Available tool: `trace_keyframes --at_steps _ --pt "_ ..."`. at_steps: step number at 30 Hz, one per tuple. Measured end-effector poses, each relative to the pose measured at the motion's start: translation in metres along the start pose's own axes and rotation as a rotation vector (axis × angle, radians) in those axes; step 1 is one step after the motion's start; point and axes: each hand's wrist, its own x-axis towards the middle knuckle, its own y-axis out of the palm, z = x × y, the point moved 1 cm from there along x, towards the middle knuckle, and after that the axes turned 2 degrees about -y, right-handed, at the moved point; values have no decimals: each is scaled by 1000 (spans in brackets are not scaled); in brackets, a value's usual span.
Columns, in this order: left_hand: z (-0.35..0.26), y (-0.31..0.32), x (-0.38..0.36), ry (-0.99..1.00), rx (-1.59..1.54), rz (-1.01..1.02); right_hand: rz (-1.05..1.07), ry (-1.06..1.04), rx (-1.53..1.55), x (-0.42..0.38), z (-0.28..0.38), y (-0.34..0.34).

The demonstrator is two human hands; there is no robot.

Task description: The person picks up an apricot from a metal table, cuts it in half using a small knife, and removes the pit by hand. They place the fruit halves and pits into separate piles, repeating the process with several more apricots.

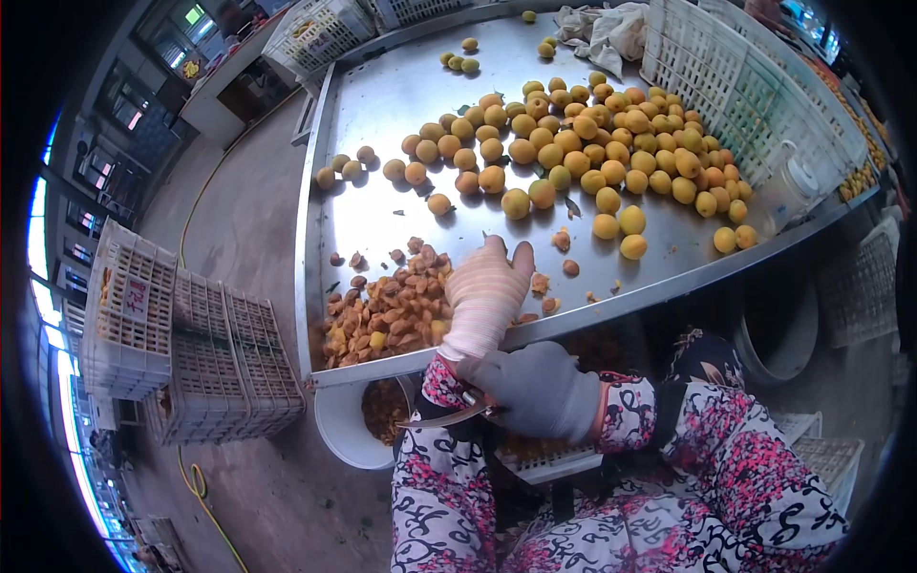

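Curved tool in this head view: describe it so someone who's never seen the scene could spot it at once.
Start at the metal table, then drop below its near edge to the grey-gloved right hand. The curved tool juts from it toward the picture's left. Its thin, brownish arc stands out from the patterned left sleeve near it.

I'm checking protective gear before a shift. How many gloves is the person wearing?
2: a pale, striped glove on the left hand, and a grey glove on the right hand. Neither is hidden.
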Motion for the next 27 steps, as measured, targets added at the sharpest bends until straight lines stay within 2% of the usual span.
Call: trace_keyframes --at_steps 2,5,7,14,20,22,27 --pt "1 0 1 -15 -5 28 8 7 9 -3 -2 4" --pt "7 -5 2 45 -72 -57 86 31 -3 -6 -3 9" --pt "6 -8 1 45 -99 -44 -118 -24 85 -3 1 0" --pt "7 -10 3 13 -162 22 -88 12 25 -2 2 1" --pt "7 -5 6 35 -149 -46 -34 37 -9 -1 1 2" --pt "8 -5 6 39 -144 -39 52 37 -5 1 2 0" --pt "5 -8 3 38 -152 -11 8 35 31 1 -2 9"
